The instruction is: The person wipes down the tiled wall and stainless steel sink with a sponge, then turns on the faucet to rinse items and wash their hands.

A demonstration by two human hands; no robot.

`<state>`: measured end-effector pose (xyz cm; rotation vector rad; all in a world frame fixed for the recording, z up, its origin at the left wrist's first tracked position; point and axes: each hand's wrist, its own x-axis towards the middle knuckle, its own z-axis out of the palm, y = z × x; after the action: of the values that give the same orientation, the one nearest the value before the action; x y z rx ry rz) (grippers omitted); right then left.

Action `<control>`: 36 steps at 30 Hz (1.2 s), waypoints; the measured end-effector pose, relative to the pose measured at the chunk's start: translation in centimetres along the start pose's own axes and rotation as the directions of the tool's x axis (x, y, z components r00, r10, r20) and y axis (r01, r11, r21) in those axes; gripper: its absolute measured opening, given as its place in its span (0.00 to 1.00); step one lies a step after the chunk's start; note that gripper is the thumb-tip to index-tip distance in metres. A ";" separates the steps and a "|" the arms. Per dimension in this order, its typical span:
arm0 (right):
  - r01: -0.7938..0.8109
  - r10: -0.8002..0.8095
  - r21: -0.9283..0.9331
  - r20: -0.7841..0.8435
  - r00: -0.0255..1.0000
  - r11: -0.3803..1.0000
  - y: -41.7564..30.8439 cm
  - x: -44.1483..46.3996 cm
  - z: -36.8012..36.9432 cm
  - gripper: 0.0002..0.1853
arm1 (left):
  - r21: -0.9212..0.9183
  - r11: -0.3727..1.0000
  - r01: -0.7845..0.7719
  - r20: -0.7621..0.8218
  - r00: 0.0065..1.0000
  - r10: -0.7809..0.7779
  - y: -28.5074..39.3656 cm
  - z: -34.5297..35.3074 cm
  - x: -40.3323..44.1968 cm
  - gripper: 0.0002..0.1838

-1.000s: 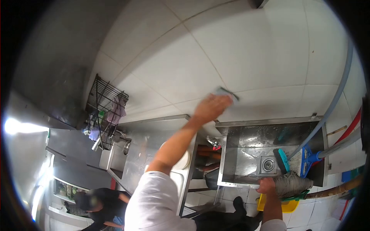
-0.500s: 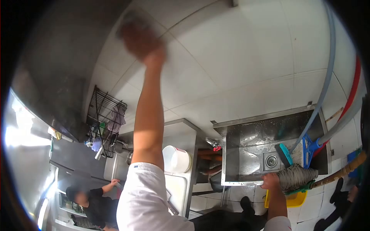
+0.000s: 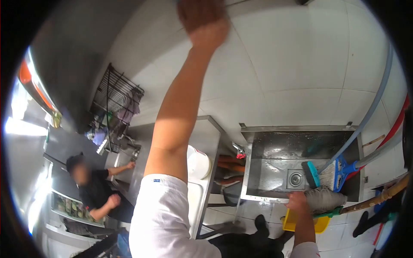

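Observation:
High on the white tiled wall (image 3: 297, 56), my left hand (image 3: 203, 21) reaches up at the top edge of the view. Its fingers look bent around something, but blur and the frame edge hide what it is. Low on the right, my right hand (image 3: 297, 201) grips the front rim of a steel sink (image 3: 269, 198). Beside that hand a grey string mop head (image 3: 325, 201) lies over the rim. A teal-edged brush (image 3: 310, 173) and a blue mop holder (image 3: 342, 172) rest inside the sink.
A white bucket (image 3: 198, 163) stands on the steel counter (image 3: 206, 129). A black wire rack (image 3: 114, 94) hangs on the wall. Below the sink is a yellow bucket (image 3: 320, 224). A grey hose (image 3: 378, 92) runs down at right. Another person (image 3: 97, 185) stands at left.
My left hand has moved up and to the right along the wall. My right hand stays at the sink rim. The other person's arm has come up, and the whole view has shifted slightly.

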<state>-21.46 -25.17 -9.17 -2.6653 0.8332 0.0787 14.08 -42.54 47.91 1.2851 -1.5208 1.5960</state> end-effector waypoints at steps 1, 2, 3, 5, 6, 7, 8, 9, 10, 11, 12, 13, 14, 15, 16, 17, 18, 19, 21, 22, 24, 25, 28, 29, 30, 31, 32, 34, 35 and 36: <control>-0.047 0.047 0.000 0.122 0.991 0.999 -0.4 0.2 -0.4 0.24 | 0.060 0.990 0.130 0.031 0.991 -0.132 -2.1 0.4 -1.5 0.30; -0.101 0.100 -0.007 0.236 0.967 0.995 -0.6 0.4 -0.7 0.25 | 0.119 0.985 0.126 -0.097 0.989 -0.115 -6.0 1.8 -3.5 0.25; -0.111 0.116 -0.035 0.237 0.965 0.993 -0.9 0.3 -0.7 0.25 | 0.180 0.975 0.129 -0.225 0.970 -0.087 -9.7 2.7 -5.3 0.23; -0.333 0.320 0.044 0.181 0.930 0.942 -1.9 -0.3 0.6 0.33 | -0.340 0.823 0.456 -0.282 0.785 -0.552 -13.9 1.4 -9.2 0.31; -0.334 0.325 0.029 0.166 0.931 0.942 -2.7 -0.5 0.9 0.33 | -0.287 0.659 0.695 -0.190 0.633 -0.751 -14.1 0.8 -11.2 0.33; -0.326 0.325 0.013 0.034 0.945 0.945 -3.5 -0.9 1.4 0.37 | -0.202 0.436 0.877 -0.117 0.421 -0.900 -14.6 -0.5 -13.9 0.36; -0.308 0.307 -0.002 -0.094 0.947 0.951 -4.2 -1.2 1.8 0.41 | -0.114 0.346 0.931 -0.105 0.335 -0.936 -14.7 -0.1 -17.1 0.38; -0.326 0.334 0.145 -0.035 0.942 0.934 -4.8 -1.1 2.0 0.44 | -0.020 0.249 0.968 -0.104 0.246 -0.964 -14.1 0.7 -20.3 0.41; -0.303 0.310 0.128 -0.039 0.950 0.944 -5.4 -0.7 2.4 0.44 | -0.029 0.192 0.981 0.022 0.192 -0.981 -12.9 0.9 -23.0 0.44; -0.320 0.329 0.091 -0.097 0.939 0.943 -5.9 -0.2 2.9 0.49 | -0.063 0.160 0.985 0.103 0.166 -0.981 -10.7 0.2 -23.5 0.45; -0.342 0.346 0.058 -0.156 0.925 0.938 -6.1 0.1 3.5 0.53 | -0.155 0.109 0.982 0.211 0.141 -0.967 -8.6 -1.5 -22.2 0.44; -0.315 0.323 0.089 -0.101 0.941 0.945 -5.5 0.6 4.1 0.55 | -0.199 0.141 0.970 0.228 0.186 -0.956 -8.2 -2.3 -20.8 0.40; -0.300 0.307 0.076 -0.105 0.946 0.951 -4.9 0.8 4.4 0.55 | -0.198 0.383 0.902 0.217 0.421 -0.881 -9.9 -3.0 -19.2 0.38; -0.275 0.280 0.075 -0.062 0.958 0.958 -4.5 0.8 4.7 0.56 | -0.187 0.600 0.778 0.214 0.628 -0.748 -12.3 -3.5 -17.4 0.36; -0.255 0.257 0.082 -0.021 0.966 0.963 -4.6 1.2 4.7 0.56 | -0.144 0.779 0.611 0.075 0.791 -0.607 -15.7 -3.3 -14.9 0.29; -0.274 0.272 0.142 0.034 0.962 0.951 -5.4 1.0 2.8 0.49 | 0.185 0.915 0.357 -0.023 0.933 -0.359 -21.7 -0.8 -14.4 0.23; -0.272 0.269 0.140 0.036 0.962 0.952 -5.4 0.8 2.6 0.49 | 0.414 0.849 0.329 0.272 0.845 -0.460 -23.6 -2.7 -11.3 0.21; -0.233 0.234 0.125 0.007 0.972 0.964 -5.3 0.7 2.7 0.49 | 0.605 0.767 0.213 0.499 0.649 -0.574 -24.6 -4.5 -8.0 0.19; -0.196 0.197 0.106 0.003 0.980 0.975 -5.0 -0.4 3.0 0.49 | 0.565 0.782 0.264 0.237 0.856 -0.460 -26.2 -2.3 -13.7 0.20; -0.179 0.183 0.102 -0.024 0.983 0.978 -5.3 0.1 2.9 0.48 | 0.504 0.814 0.289 -0.083 0.954 -0.287 -26.7 -1.3 -15.2 0.21; -0.165 0.170 0.096 -0.051 0.984 0.982 -5.3 0.5 2.5 0.47 | 0.214 0.634 0.743 0.005 0.648 -0.762 -21.3 -1.9 -17.9 0.30; -0.158 0.166 0.116 -0.056 0.985 0.981 -5.6 0.2 2.3 0.46 | -0.151 0.503 0.851 -0.152 0.483 -0.862 -19.0 -1.4 -20.3 0.33; -0.151 0.162 0.135 -0.068 0.984 0.979 -5.6 0.0 2.3 0.45 | -0.194 0.292 0.937 0.007 0.299 -0.954 -16.4 -0.9 -27.8 0.37; -0.148 0.160 0.135 -0.083 0.984 0.980 -5.5 0.0 2.3 0.45 | 0.131 0.339 0.931 0.176 0.315 -0.933 -17.5 -1.1 -29.6 0.35; -0.157 0.169 0.140 -0.079 0.982 0.978 -5.5 -0.1 2.1 0.45 | 0.429 0.407 0.807 0.341 0.273 -0.900 -18.7 -1.4 -31.0 0.34; -0.153 0.164 0.118 -0.094 0.982 0.981 -5.6 0.0 1.9 0.45 | 0.555 0.476 0.682 0.378 0.302 -0.875 -20.7 -1.3 -31.4 0.34; -0.150 0.160 0.097 -0.101 0.982 0.984 -6.0 -0.2 1.8 0.45 | 0.555 0.484 0.677 0.393 0.300 -0.869 -19.9 -1.9 -30.1 0.34; -0.159 0.168 0.103 -0.093 0.981 0.982 -5.8 0.2 1.7 0.45 | -0.357 0.166 0.919 0.203 0.250 -0.947 -17.8 -4.7 -26.0 0.35; -0.158 0.169 0.103 -0.100 0.981 0.982 -5.9 -0.1 2.1 0.46 | -0.352 0.163 0.922 0.195 0.243 -0.950 -17.8 -3.7 -28.3 0.36; -0.165 0.177 0.111 -0.104 0.979 0.980 -6.1 0.2 2.3 0.46 | -0.324 0.105 0.940 0.212 0.180 -0.961 -17.8 -2.8 -30.2 0.37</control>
<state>-17.73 -19.85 -9.45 -2.5171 1.0724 -0.0722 40.42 -30.53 27.91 1.4442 -0.4995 0.3542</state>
